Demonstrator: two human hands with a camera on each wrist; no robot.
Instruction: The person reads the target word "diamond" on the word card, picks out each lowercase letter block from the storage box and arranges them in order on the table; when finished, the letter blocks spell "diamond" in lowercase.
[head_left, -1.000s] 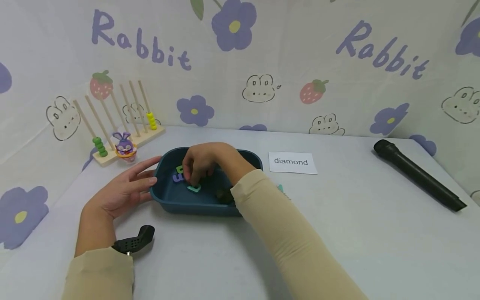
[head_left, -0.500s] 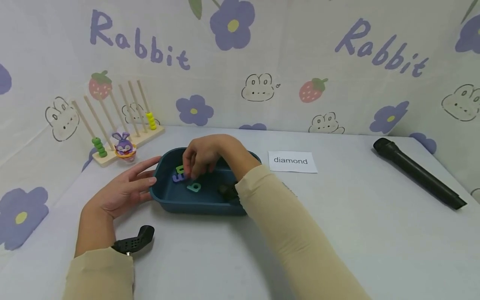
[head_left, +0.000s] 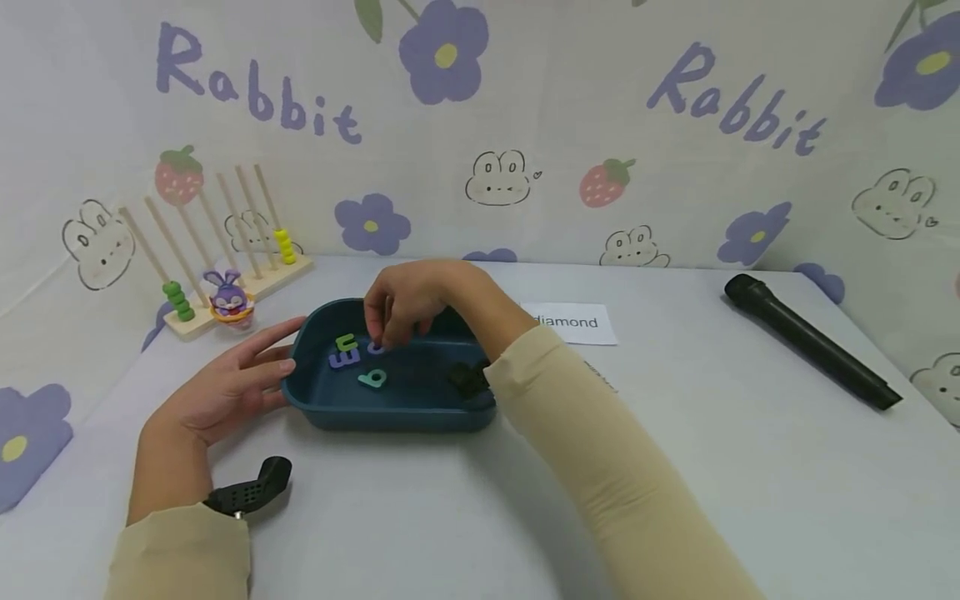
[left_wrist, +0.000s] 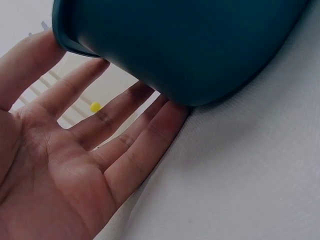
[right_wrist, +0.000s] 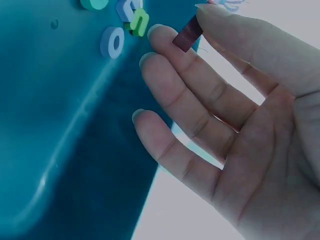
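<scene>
A dark blue tray [head_left: 420,419] rests on the table with small coloured letters inside. Among them are a teal letter [head_left: 372,378], a purple m [head_left: 344,358], a green n [head_left: 346,342] and a purple o [right_wrist: 112,42]. My left hand [head_left: 232,383] steadies the tray's left end, its extended fingers [left_wrist: 145,145] against the outer wall. Over the tray, my right hand [head_left: 412,304] is bent downward. Its thumb and index finger pinch a small dark red strip-shaped piece [right_wrist: 188,34], seen in the right wrist view, while the other fingers stay loosely extended.
A white card reading "diamond" [head_left: 581,325] lies behind the tray, partly covered by the right arm. At back left stand a wooden bead rack [head_left: 277,279] and a purple rabbit figure [head_left: 229,298]. A black microphone [head_left: 813,342] lies at the right.
My right hand has lifted slightly and drawn back from the teal letter, which shows fully now; the purple o has come into sight. The left hand stays on the tray, and the head view has shifted slightly.
</scene>
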